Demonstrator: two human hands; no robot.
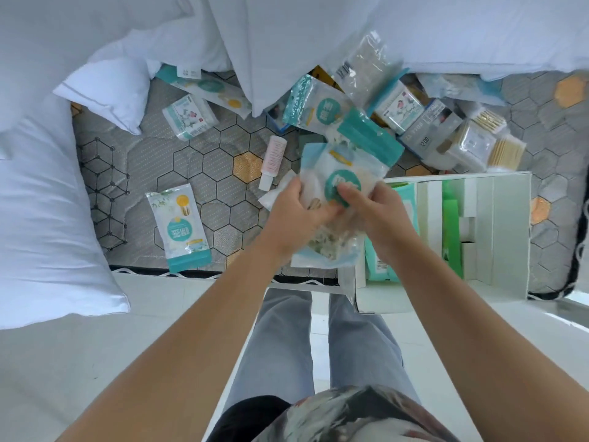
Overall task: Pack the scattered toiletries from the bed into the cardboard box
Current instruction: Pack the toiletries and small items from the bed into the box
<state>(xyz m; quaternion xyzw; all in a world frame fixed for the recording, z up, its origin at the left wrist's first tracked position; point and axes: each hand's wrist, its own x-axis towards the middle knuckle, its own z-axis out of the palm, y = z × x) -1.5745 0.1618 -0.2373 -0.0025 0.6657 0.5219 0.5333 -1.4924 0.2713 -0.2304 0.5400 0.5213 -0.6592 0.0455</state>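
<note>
Teal-and-white sachet bundle: held above the near mattress edge, just left of the cardboard box. Left hand and right hand both closed around it, fingers wrapped on the lower half. Box partly filled: green packets and white cartons stand inside. Outstanding: one sachet near left, a pink tube centre, a wipes pack far left, and a heap including cotton swabs far right. Assessment: task well short of complete.
</note>
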